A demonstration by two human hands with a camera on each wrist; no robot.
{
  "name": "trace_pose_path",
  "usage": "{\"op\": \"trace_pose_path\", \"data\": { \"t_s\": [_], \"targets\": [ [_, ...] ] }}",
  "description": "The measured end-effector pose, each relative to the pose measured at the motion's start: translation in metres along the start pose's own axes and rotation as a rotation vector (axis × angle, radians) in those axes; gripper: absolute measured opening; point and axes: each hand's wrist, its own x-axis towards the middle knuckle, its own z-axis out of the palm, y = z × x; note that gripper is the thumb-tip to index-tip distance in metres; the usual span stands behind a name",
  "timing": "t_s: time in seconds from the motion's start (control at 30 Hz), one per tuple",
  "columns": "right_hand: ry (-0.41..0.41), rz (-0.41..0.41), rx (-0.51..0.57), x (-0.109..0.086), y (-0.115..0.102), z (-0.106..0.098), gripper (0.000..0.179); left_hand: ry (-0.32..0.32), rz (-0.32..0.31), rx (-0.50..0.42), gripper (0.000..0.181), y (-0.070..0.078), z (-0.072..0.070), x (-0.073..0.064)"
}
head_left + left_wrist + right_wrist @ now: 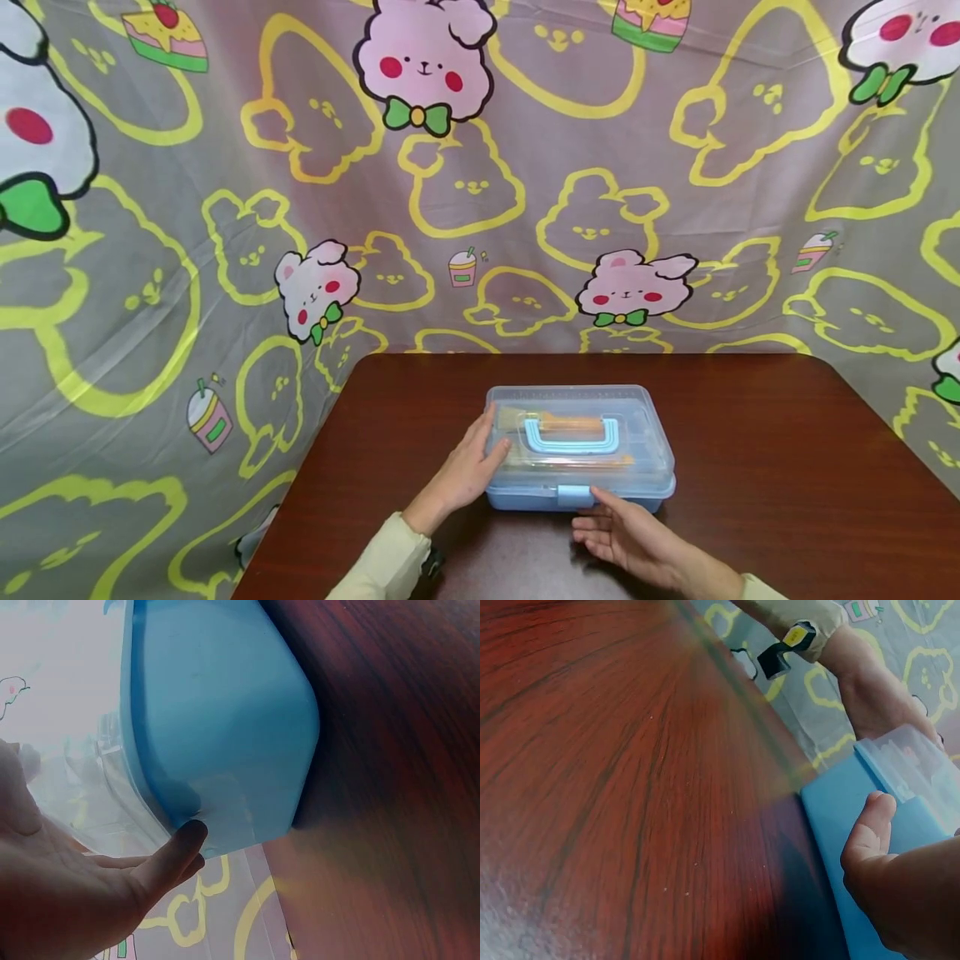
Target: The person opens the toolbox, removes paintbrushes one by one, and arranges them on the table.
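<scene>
A storage box (517, 498) with a blue base and a clear lid sits on the table. A light blue handle (572, 448) lies across the lid, and a light blue latch (575, 497) is at the front. My left hand (467, 465) rests against the box's left side, fingers straight, thumb over the lid's edge. In the left wrist view its fingertips (193, 834) are at the blue wall. My right hand (637, 537) is at the front, thumb at the latch and the other fingers loosely extended below. Through the lid, orange and yellowish items show, their kind unclear.
The dark brown wooden table (772, 467) extends around the box on all sides. Behind and beside it hangs a grey cloth (517, 200) printed with cartoon animals. A dark strap with a small device (786, 651) is on the left wrist.
</scene>
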Motion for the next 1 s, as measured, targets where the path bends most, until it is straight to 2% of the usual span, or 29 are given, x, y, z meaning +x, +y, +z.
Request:
{"op": "trace_pose_path", "data": {
  "t_s": [0.37,0.63,1.0],
  "targets": [
    [0.047,-0.006,-0.030,0.0012,0.0006,0.0006,0.068,0.029,0.026,0.004,0.070,0.0014,0.0016,0.0026],
    [0.120,-0.004,-0.040,0.0007,0.0008,0.0046,0.078,0.013,0.008,0.012,0.069,0.0025,0.0001,0.0025],
    [0.191,-0.026,-0.108,0.0022,0.0028,0.0026,0.083,0.011,0.002,0.009,0.070,0.0030,0.0009,0.0023]
  ]
}}
